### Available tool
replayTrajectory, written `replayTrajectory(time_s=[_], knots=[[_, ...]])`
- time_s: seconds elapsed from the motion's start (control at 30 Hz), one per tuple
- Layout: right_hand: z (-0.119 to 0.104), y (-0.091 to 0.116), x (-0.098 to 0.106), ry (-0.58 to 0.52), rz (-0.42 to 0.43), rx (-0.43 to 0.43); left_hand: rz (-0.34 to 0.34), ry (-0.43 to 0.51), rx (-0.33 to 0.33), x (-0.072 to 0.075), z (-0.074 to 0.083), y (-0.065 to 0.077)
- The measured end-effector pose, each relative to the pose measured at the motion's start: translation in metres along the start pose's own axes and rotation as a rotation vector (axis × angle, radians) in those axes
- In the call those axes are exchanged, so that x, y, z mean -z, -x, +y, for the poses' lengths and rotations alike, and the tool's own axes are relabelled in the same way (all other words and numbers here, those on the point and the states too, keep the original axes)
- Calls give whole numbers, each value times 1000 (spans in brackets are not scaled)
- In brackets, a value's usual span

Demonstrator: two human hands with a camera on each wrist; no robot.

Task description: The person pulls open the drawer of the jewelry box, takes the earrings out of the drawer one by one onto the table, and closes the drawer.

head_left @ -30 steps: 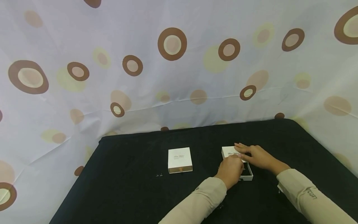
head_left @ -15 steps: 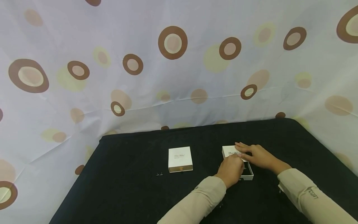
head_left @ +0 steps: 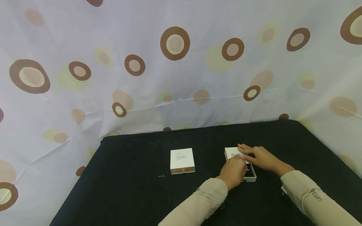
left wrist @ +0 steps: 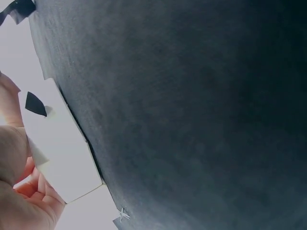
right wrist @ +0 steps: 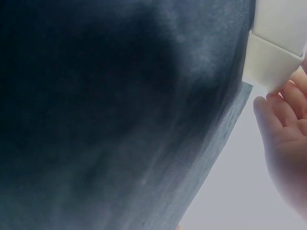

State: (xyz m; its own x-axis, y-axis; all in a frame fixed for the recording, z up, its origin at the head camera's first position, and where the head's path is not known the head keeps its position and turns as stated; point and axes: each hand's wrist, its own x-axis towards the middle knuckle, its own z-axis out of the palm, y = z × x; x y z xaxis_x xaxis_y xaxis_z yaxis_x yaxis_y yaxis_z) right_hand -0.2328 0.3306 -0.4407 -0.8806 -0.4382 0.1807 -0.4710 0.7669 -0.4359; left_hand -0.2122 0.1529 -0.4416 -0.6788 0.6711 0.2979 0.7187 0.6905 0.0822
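Note:
A white slide-out gift box [head_left: 230,151] lies at the right of the black cloth. Its drawer [head_left: 249,180] is pulled part-way out toward me, with a small silvery piece [head_left: 248,169] on the dark lining. My left hand [head_left: 233,172] bends over the drawer, fingers curled down; its fingertips are hidden, and I cannot tell what they pinch. My right hand [head_left: 261,158] rests on the box sleeve with fingers extended. From the left wrist, the box side [left wrist: 62,143] shows beside the hand. The right wrist view has the fingers [right wrist: 288,103] at the box corner [right wrist: 271,62].
A second white box [head_left: 182,160], closed, sits to the left. Small silvery star-shaped pieces [head_left: 161,176] lie left of it, and another small piece [head_left: 222,207] is by the left sleeve. A patterned curtain [head_left: 175,75] hangs behind the cloth-covered table [head_left: 127,188].

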Motion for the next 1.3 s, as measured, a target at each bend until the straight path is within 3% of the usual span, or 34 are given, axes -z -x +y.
replayTrajectory(time_s=[0.3, 0.63, 1.3], knots=[[-1, 2, 1, 0, 7, 17, -9, 13, -30, 0, -1, -1], [-3, 0, -1, 2, 10, 31, -7, 2, -14, -1, -3, 1], [1, 1, 2, -3, 1, 18, 89, -59, -83, 11, -5, 3]])
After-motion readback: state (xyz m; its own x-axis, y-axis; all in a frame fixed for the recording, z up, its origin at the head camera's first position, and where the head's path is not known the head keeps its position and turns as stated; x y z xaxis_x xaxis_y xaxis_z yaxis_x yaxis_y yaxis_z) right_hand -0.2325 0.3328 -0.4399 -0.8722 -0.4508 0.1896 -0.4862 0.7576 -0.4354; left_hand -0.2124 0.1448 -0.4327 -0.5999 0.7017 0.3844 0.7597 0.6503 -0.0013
